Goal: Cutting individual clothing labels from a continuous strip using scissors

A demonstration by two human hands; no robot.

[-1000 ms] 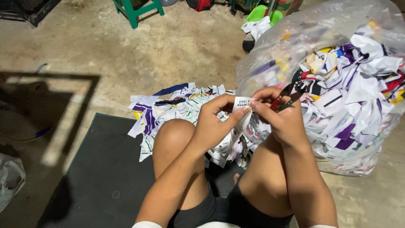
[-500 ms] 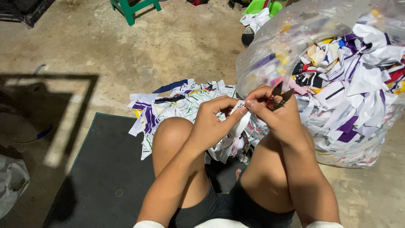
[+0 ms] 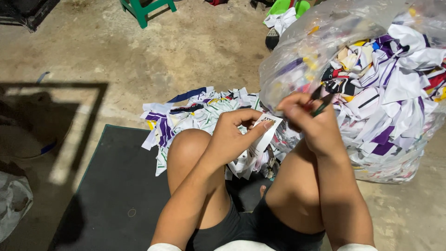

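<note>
My left hand (image 3: 232, 135) pinches a small white printed label (image 3: 265, 132) above my knees. My right hand (image 3: 309, 122) holds a small pair of dark snips (image 3: 320, 103) right beside the label's edge. Under both hands hangs a bunch of white fabric strips (image 3: 244, 165). A pile of white, purple and green fabric scraps (image 3: 195, 114) lies on the floor ahead of my left knee. To the right stands a big clear plastic bag (image 3: 371, 83) stuffed with similar scraps.
I sit on a dark mat (image 3: 121, 195) over a concrete floor. A green plastic stool (image 3: 146, 7) stands at the top, green and white items (image 3: 283, 14) near the bag's top. A crumpled plastic bag (image 3: 14, 204) lies at the left edge.
My hands have stayed together at the label; the snips have shifted slightly in my right hand. The view has drifted a little.
</note>
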